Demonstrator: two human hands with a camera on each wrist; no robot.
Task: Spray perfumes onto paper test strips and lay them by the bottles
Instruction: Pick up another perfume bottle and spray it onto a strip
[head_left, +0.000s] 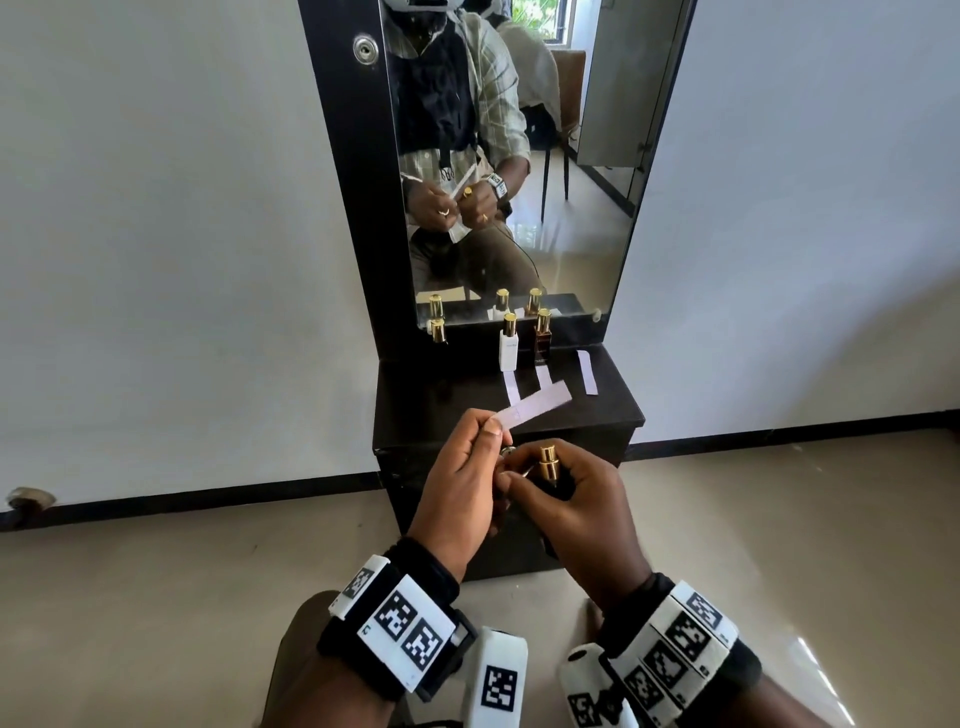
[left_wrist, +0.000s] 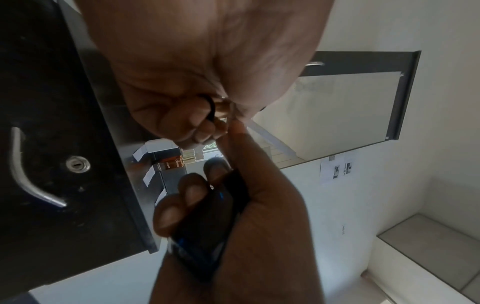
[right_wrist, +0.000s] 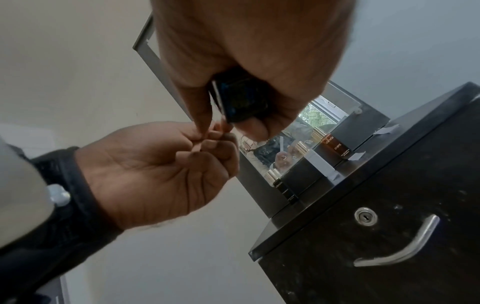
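- Far beyond the left hand (head_left: 457, 483), at the left end of the black cabinet top (head_left: 613, 410): a dark perfume bottle with a gold cap (head_left: 439, 331), upright against the mirror (head_left: 519, 156).
- Left hand raised in front of the cabinet, thumb and forefinger pinching the near end of a long white paper test strip (head_left: 535, 410); strip slanting up and to the right, free end over the cabinet top. Lower fingers curled, something small and gold-coloured tucked among them, too hidden to name.
- Beyond the hands, mid-cabinet: a white rectangular bottle with a gold cap (head_left: 508, 348) and a brown glass bottle with a gold cap (head_left: 542, 340), side by side and upright, each with a white strip (head_left: 511, 388) lying flat just in front.
- Right hand (head_left: 576, 512), touching the left at the fingertips, wrapped round a dark blue-black perfume bottle (right_wrist: 240, 100); bare gold spray nozzle (head_left: 546, 462) uncapped, standing just below the held strip.
- Farther right of the hands: one more white strip (head_left: 587, 371) flat on the cabinet top, no bottle beside it.
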